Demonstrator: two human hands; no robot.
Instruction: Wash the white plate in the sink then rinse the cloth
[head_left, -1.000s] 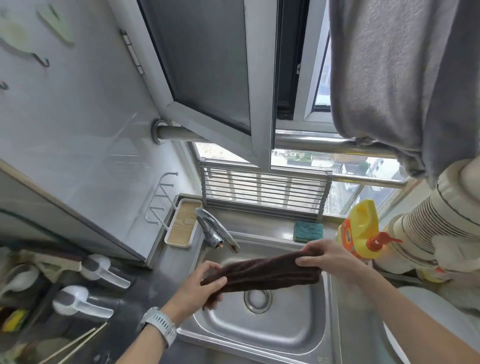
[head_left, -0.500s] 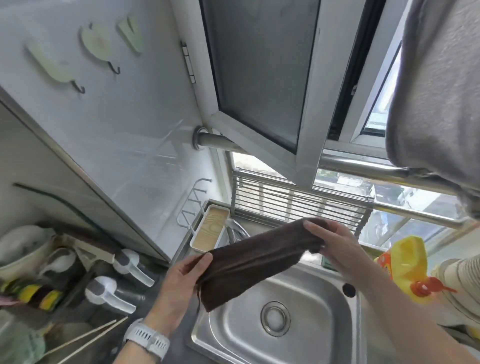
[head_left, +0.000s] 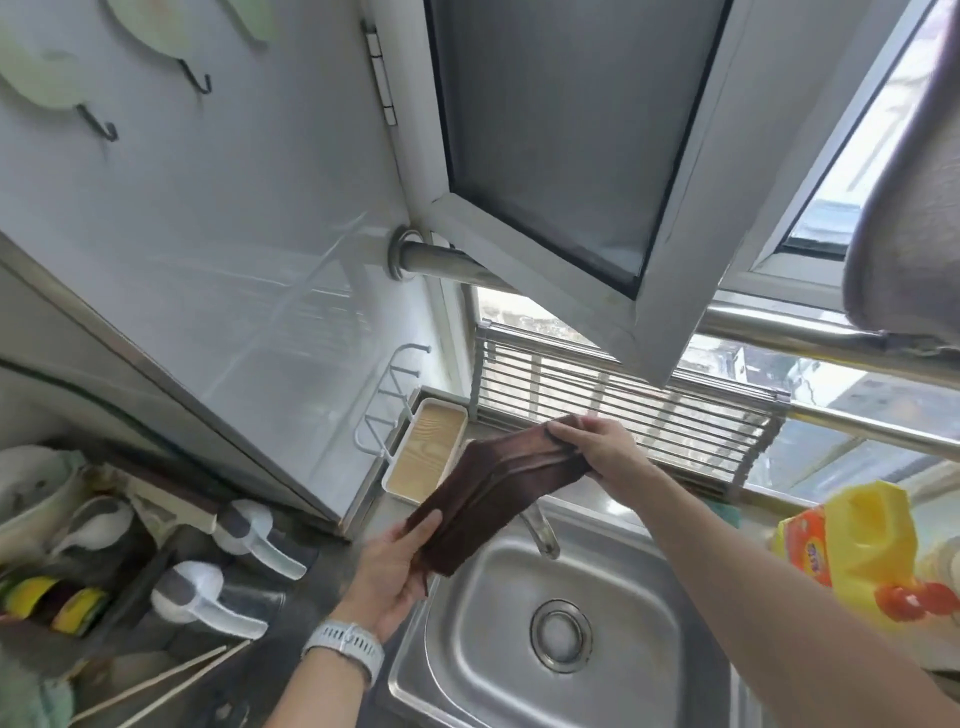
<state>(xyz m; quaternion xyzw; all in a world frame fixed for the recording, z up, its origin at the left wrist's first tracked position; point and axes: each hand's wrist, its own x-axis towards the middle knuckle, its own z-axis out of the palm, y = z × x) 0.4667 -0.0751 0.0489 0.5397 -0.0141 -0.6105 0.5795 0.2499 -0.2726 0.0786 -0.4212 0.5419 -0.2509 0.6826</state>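
Observation:
A dark brown cloth (head_left: 493, 493), folded into a long strip, is stretched between both hands above the left rear corner of the steel sink (head_left: 467, 649). My left hand (head_left: 397, 566), with a white watch on its wrist, grips the cloth's lower end. The upper end is held by my right hand (head_left: 597, 447), near the window rack. Part of the tap (head_left: 540, 530) shows under the cloth. The sink basin holds nothing but its drain (head_left: 561, 635). No white plate is in view.
A yellow detergent bottle (head_left: 862, 545) with a red cap stands right of the sink. A white tray (head_left: 426, 452) and a wire rack (head_left: 389, 410) sit by the wall. Several utensils and bowls (head_left: 104, 545) crowd the left counter. An open window sash (head_left: 571, 208) and grey towel (head_left: 914, 182) hang overhead.
Both hands have lifted the cloth up from over the sink and moved it left and back, towards the wall rack. The view has tilted up and to the left.

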